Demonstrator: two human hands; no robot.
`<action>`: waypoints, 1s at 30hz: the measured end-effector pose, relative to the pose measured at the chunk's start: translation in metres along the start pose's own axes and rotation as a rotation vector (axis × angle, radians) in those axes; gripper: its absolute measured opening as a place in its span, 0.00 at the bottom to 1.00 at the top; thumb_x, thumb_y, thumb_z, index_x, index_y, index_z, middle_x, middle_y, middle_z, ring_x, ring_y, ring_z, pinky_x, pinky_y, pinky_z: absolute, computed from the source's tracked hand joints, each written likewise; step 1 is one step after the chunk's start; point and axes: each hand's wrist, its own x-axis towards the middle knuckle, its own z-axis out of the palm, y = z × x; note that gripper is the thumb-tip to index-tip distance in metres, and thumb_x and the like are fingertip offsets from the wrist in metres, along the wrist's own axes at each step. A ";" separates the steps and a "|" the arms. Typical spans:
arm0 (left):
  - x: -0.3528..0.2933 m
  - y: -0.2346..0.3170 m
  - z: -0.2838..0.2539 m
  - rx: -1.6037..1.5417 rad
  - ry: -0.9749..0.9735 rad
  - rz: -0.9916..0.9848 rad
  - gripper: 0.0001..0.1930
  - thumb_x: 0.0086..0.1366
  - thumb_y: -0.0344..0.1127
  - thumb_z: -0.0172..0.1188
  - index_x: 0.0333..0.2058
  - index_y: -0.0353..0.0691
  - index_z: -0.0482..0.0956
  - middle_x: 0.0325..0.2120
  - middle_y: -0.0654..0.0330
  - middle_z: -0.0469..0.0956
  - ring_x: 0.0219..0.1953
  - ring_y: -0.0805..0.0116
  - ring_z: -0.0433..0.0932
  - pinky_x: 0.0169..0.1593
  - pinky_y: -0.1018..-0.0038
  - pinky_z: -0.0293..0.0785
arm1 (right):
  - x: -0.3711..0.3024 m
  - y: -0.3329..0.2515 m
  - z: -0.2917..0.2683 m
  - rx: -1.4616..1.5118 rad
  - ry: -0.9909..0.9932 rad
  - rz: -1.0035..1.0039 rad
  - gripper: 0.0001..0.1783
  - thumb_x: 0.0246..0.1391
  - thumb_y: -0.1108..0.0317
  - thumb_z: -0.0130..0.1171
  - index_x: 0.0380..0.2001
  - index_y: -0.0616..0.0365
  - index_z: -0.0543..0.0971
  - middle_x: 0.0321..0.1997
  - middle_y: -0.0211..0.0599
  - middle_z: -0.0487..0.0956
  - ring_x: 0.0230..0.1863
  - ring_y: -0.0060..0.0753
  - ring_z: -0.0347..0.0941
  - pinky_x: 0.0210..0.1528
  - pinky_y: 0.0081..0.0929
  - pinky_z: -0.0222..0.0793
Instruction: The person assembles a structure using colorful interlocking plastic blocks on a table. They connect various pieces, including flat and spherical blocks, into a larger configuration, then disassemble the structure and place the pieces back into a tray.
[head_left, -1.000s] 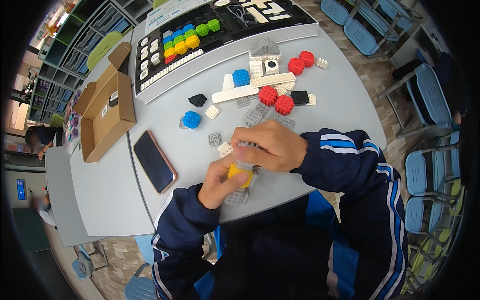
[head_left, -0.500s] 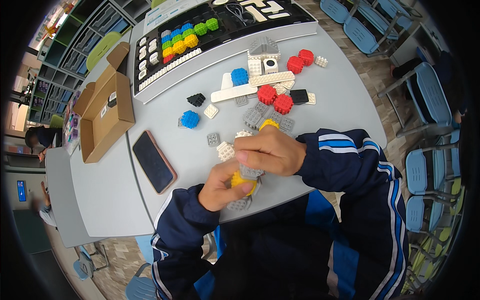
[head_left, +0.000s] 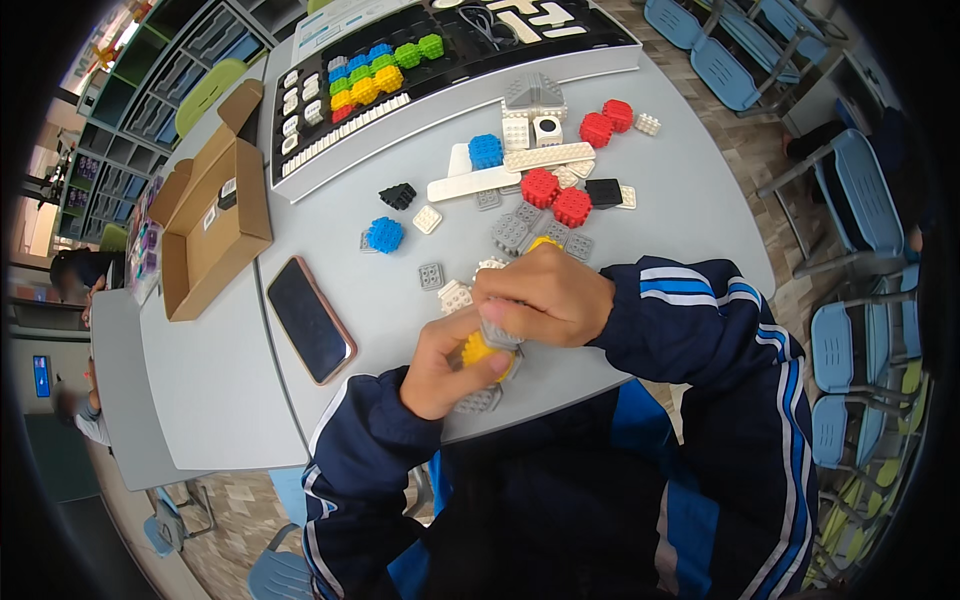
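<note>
Close to the table's near edge, my left hand (head_left: pixel 440 362) is closed round a yellow building block (head_left: pixel 480 352) with grey pieces joined to it. My right hand (head_left: pixel 545 298) comes over from the right, its fingers pinching a grey studded piece (head_left: pixel 500 337) against the yellow block. The fingers cover part of where they meet. Below my left hand a grey studded plate (head_left: pixel 478 401) juts out. Just beyond the hands lie a white studded block (head_left: pixel 455 296), a small grey plate (head_left: pixel 430 276) and a cluster of grey plates (head_left: pixel 512 234) beside another yellow piece (head_left: pixel 543 242).
Red blocks (head_left: pixel 540 187), blue blocks (head_left: pixel 384 235), a long white beam (head_left: pixel 470 184) and a black piece (head_left: pixel 397 196) lie farther back. Behind them is a sorted kit tray (head_left: pixel 455 92). An open cardboard box (head_left: pixel 252 215) and a phone (head_left: pixel 311 320) are at left.
The view has shifted slightly. Both hands stay together on the yellow block and grey piece, with only a slight change in the fingers.
</note>
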 end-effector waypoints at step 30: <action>-0.009 -0.018 0.009 -0.077 0.007 0.075 0.14 0.65 0.28 0.59 0.48 0.30 0.78 0.38 0.61 0.81 0.42 0.76 0.76 0.48 0.76 0.71 | -0.003 -0.019 0.008 0.310 -0.027 0.231 0.15 0.62 0.58 0.57 0.31 0.59 0.74 0.22 0.38 0.73 0.22 0.30 0.69 0.27 0.26 0.62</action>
